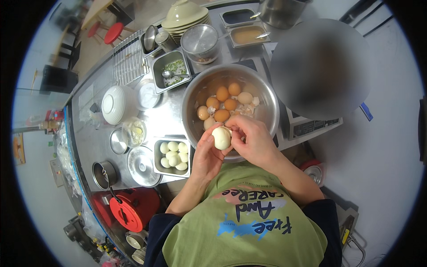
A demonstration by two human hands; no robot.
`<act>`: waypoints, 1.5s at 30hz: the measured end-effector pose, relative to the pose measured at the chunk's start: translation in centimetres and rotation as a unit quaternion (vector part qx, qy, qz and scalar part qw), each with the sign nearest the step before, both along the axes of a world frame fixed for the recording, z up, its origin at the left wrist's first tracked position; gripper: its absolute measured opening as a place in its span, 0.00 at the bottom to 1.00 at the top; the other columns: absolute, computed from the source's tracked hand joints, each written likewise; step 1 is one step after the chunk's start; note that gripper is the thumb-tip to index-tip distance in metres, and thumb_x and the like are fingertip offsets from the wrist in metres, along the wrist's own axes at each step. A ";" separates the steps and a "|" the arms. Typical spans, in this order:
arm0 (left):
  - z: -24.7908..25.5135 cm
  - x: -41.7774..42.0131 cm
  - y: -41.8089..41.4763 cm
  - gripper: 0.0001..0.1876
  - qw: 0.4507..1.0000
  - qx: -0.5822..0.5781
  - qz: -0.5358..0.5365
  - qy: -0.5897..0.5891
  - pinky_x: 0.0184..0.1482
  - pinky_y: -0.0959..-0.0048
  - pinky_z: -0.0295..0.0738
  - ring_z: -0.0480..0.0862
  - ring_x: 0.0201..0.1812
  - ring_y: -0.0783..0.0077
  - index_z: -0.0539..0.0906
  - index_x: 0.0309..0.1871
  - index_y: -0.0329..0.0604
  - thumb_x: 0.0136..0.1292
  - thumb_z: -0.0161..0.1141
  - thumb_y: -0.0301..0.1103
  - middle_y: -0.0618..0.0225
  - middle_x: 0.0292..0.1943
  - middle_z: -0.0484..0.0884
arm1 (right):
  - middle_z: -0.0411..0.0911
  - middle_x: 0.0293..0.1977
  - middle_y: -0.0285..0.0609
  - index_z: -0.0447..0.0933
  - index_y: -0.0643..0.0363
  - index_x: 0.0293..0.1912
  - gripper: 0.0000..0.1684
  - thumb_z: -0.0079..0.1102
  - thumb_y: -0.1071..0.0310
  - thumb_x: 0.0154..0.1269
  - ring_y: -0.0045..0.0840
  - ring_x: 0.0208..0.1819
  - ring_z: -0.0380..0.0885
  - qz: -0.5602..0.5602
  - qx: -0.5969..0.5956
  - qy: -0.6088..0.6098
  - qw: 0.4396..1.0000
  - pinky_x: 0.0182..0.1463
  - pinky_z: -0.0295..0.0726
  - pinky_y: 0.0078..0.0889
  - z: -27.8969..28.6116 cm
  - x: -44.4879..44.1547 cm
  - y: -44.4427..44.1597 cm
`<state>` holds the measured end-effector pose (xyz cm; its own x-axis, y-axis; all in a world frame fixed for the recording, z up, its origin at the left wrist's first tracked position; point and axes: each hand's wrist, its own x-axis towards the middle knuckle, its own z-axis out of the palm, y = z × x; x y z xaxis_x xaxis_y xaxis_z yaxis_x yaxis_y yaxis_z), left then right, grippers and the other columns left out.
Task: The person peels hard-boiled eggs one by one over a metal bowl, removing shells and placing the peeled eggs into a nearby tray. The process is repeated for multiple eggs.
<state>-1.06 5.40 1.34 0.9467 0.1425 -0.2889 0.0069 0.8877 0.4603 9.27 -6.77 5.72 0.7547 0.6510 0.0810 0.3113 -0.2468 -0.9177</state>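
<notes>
My left hand (208,152) holds a mostly peeled boiled egg (221,138) over the near rim of a large metal bowl (273,116). On the egg's right side, the fingertips of my right hand (250,142) pinch at a bit of shell. Several brown unpeeled eggs (223,93) lie in the bowl, with loose shell pieces (246,109) among them, partly hidden by my right hand. Left of the bowl, a rectangular steel pan (172,173) holds several peeled white eggs (173,159).
Farther back are a steel pan of chopped greens (154,71), a covered clear bowl (201,43) and stacked bowls (185,16). Round metal lids (141,167) and a small metal pot (104,175) sit at left. A blurred area covers the right side.
</notes>
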 end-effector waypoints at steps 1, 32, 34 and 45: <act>0.0 0.1 0.0 0.23 1.000 -0.001 0.000 0.010 0.61 0.63 0.76 0.77 0.60 0.62 0.67 0.65 0.38 0.71 0.50 0.40 0.55 0.58 0.74 | 0.77 0.32 0.52 0.73 0.65 0.37 0.09 0.54 0.80 0.54 0.45 0.33 0.78 -0.002 0.010 0.004 1.000 0.36 0.77 0.42 0.1 0.0 0.1; -3.8 2.9 2.6 0.25 0.984 -0.064 -0.071 0.154 0.28 0.79 0.67 0.71 0.26 0.74 0.72 0.51 0.47 0.75 0.35 0.58 0.65 0.32 0.77 | 0.65 0.58 0.55 0.75 0.60 0.49 0.17 0.52 0.71 0.60 0.47 0.64 0.61 -0.019 -0.368 -0.343 0.864 0.63 0.63 0.47 -13.5 5.0 -2.0; -3.8 4.1 3.5 0.23 0.975 0.022 -0.085 0.202 0.27 0.80 0.67 0.73 0.26 0.76 0.71 0.50 0.48 0.75 0.37 0.57 0.64 0.35 0.80 | 0.64 0.57 0.56 0.74 0.61 0.50 0.17 0.50 0.70 0.61 0.49 0.64 0.61 0.013 -0.351 -0.317 0.881 0.64 0.62 0.47 -12.8 4.4 -1.5; -7.3 12.3 6.2 0.20 0.456 0.880 -0.124 0.045 0.46 0.57 0.75 0.78 0.47 0.52 0.74 0.47 0.45 0.51 0.68 0.31 0.57 0.42 0.72 | 0.66 0.55 0.57 0.75 0.63 0.48 0.18 0.53 0.70 0.57 0.46 0.61 0.64 0.040 -0.371 -0.322 0.870 0.60 0.66 0.44 -11.6 4.8 -1.7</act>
<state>11.24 11.58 -5.99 0.9925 0.1195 0.0276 0.0948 -0.8902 0.4456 14.03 -8.44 -5.89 0.6585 0.7525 0.0057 0.7452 -0.6510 -0.1442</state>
